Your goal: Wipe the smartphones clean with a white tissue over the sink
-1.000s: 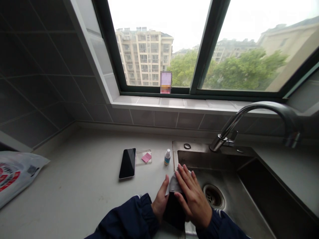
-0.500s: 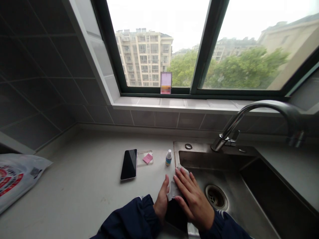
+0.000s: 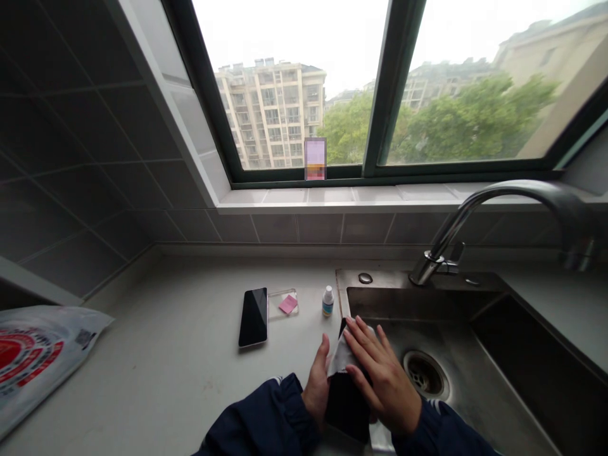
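Kitchen table (image 3: pixel 166 361) edge, beside the steel sink (image 3: pixel 408 303): a black flat device (image 3: pixel 346 405) is held out over the sink's near corner, a pale cloth (image 3: pixel 344 354) folded over its upper end. My right hand (image 3: pixel 384 373) presses on the cloth, fingers spread. My left hand (image 3: pixel 316 396) grips the device's side, thumb raised. Just beyond stands a small white-capped bottle (image 3: pixel 327 301), then a clear plastic piece (image 3: pixel 284 303) with a pink slip, touching a black phone (image 3: pixel 253 317).
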Tool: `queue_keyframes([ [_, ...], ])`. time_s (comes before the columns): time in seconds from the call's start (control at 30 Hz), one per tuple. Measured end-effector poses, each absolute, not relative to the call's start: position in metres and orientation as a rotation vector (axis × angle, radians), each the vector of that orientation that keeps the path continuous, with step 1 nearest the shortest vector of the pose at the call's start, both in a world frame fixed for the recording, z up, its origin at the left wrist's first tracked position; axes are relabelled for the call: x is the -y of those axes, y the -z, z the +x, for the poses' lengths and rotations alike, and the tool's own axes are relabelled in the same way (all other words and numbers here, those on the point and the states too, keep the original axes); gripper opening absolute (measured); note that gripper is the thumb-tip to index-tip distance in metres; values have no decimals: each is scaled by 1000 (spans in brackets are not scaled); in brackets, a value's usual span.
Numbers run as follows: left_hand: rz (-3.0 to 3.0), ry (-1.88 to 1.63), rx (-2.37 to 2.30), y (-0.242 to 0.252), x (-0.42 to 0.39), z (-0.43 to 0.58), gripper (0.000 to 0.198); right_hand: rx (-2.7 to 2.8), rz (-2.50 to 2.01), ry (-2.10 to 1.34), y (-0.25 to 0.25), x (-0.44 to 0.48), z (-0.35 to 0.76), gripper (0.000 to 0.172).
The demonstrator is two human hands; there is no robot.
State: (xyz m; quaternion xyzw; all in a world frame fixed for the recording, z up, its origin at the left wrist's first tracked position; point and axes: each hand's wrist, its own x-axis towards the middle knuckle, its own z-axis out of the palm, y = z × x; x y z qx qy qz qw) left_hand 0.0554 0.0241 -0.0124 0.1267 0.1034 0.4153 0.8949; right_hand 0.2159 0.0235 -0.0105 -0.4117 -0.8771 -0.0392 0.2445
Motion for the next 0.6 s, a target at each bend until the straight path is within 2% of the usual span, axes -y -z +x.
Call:
queue_keyframes([
  [0.23, 265, -842, -273, 15, -23, 55, 69, 2464, -870, 52, 0, -20, 217, 51],
  [0.47, 316, -858, -262, 11, -22, 55, 70, 2395, -1072, 97, 6, -20, 214, 57],
  [0.6, 311, -841, -319, 12, -20, 54, 74, 2342, -1099, 118, 11, -20, 214, 55],
])
